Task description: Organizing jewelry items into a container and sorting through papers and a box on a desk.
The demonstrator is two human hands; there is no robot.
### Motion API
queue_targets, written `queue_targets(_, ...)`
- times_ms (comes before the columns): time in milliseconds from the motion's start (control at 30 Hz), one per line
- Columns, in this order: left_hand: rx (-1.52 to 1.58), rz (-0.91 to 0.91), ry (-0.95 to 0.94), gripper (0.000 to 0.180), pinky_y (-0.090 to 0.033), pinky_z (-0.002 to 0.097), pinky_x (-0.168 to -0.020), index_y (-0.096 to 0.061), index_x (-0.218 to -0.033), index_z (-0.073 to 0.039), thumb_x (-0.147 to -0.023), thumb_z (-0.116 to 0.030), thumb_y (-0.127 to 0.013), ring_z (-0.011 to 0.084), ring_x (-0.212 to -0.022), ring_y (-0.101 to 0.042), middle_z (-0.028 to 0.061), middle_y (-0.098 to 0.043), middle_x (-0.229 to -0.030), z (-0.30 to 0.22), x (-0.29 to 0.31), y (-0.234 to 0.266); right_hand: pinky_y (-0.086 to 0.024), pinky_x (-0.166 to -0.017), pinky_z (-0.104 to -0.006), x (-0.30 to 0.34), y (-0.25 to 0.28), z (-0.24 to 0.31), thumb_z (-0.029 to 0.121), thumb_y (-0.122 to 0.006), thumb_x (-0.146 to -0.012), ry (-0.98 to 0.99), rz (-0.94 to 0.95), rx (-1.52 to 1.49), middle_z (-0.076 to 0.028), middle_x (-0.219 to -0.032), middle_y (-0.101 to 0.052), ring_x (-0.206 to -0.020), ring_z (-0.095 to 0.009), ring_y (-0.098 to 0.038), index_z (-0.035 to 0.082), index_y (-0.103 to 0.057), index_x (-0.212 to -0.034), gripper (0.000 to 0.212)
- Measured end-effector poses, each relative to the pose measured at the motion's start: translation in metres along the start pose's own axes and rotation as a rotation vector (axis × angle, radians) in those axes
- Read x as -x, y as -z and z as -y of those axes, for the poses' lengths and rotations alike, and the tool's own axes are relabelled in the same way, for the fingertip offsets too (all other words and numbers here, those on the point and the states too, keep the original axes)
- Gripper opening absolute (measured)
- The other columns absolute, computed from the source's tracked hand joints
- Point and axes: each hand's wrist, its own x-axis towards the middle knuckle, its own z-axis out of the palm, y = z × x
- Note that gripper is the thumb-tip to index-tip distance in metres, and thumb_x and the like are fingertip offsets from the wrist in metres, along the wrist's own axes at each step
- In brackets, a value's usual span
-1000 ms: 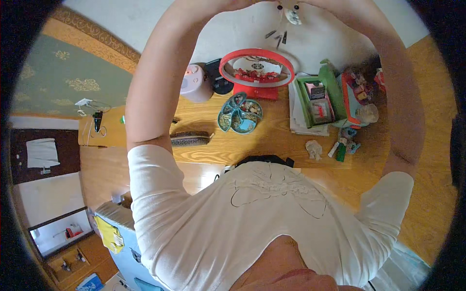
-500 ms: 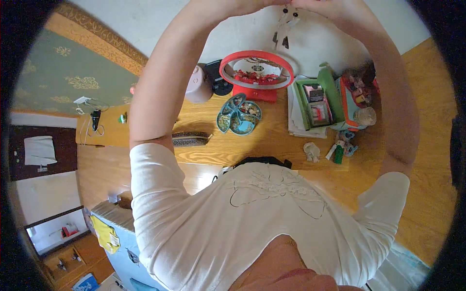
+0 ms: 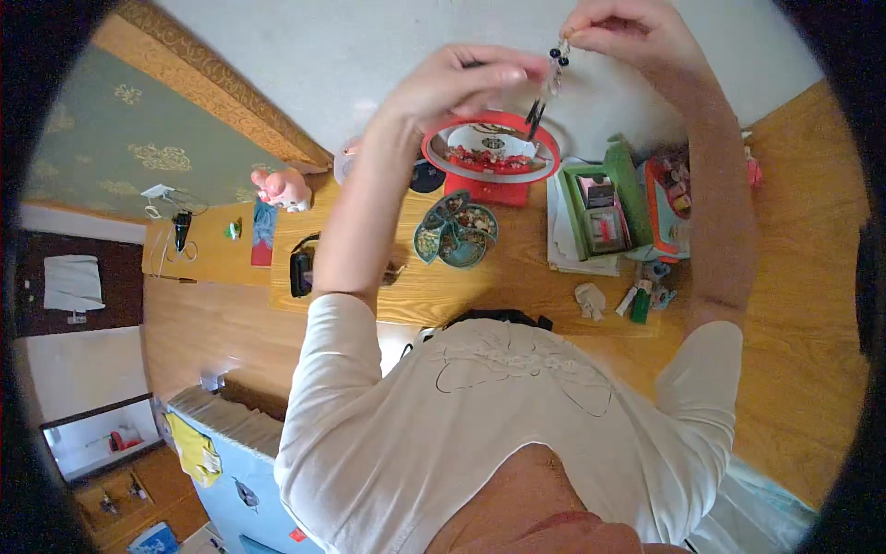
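My right hand [image 3: 628, 35] is raised at the top of the view, thumb and finger pinched on the upper end of a dangling beaded charm [image 3: 555, 76]. The charm has round black beads, pale clear parts below them and slim dark pieces at its lower end. My left hand [image 3: 466, 85] is beside it, slightly blurred, with fingers stretched out and the thumb apart. Its fingertips come close to the beads; whether they touch, I cannot tell. Below the charm stands a red-rimmed oval mirror [image 3: 492, 175] on a red base.
A teal petal-shaped tray [image 3: 461, 251] with small beads lies on the wooden desk [image 3: 517, 282]. To its right are a green box [image 3: 581, 242], papers and small toys [image 3: 639, 307]. A pink figurine [image 3: 282, 189] and a dark case [image 3: 301, 272] are on the left.
Both hands have come down and nearer, with the charm now hanging lower, in front of the mirror. My left hand has parted from the right, and its fingers have opened.
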Motion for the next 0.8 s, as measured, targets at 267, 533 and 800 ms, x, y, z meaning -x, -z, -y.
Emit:
queue_targets(267, 0.315, 0.164, 0.050, 0.019, -0.022, 0.0148, -0.037, -0.063, -0.098, 0.002, -0.082, -0.010, -0.061, 0.0006, -0.042, -0.030, 0.0150, -0.066, -0.085, 0.024, 0.001, -0.017, -0.046, -0.070, -0.0254, -0.003, -0.013, -0.058, 0.006, -0.060, -0.079, 0.157, -0.018, -0.369, -0.005, -0.079, -0.060, -0.076, -0.012, -0.056, 0.001, -0.063, -0.083, 0.006)
queue_targets(533, 0.143, 0.004, 0.109, 0.014, -0.023, 0.0165, -0.036, -0.068, -0.090, -0.002, -0.081, -0.011, -0.064, 0.0013, -0.042, -0.033, 0.0045, -0.066, -0.073, 0.019, 0.015, -0.028, -0.046, -0.076, -0.0276, 0.016, -0.046, -0.118, 0.005, -0.052, -0.085, -0.026, -0.128, -0.887, -0.008, -0.087, -0.058, -0.082, -0.016, -0.055, 0.002, -0.055, -0.089, 0.006)
queue_targets(800, -0.014, -0.058, 0.188, 0.013, -0.025, 0.0155, -0.037, -0.067, -0.090, -0.003, -0.079, -0.011, -0.065, -0.0003, -0.051, -0.047, 0.0053, -0.068, -0.080, 0.036, 0.018, -0.021, -0.046, -0.078, -0.0304, 0.030, -0.063, -0.118, 0.005, -0.048, -0.087, 0.009, -0.161, -1.011, -0.010, -0.088, -0.059, -0.084, -0.018, -0.056, 0.002, -0.054, -0.089, 0.006)
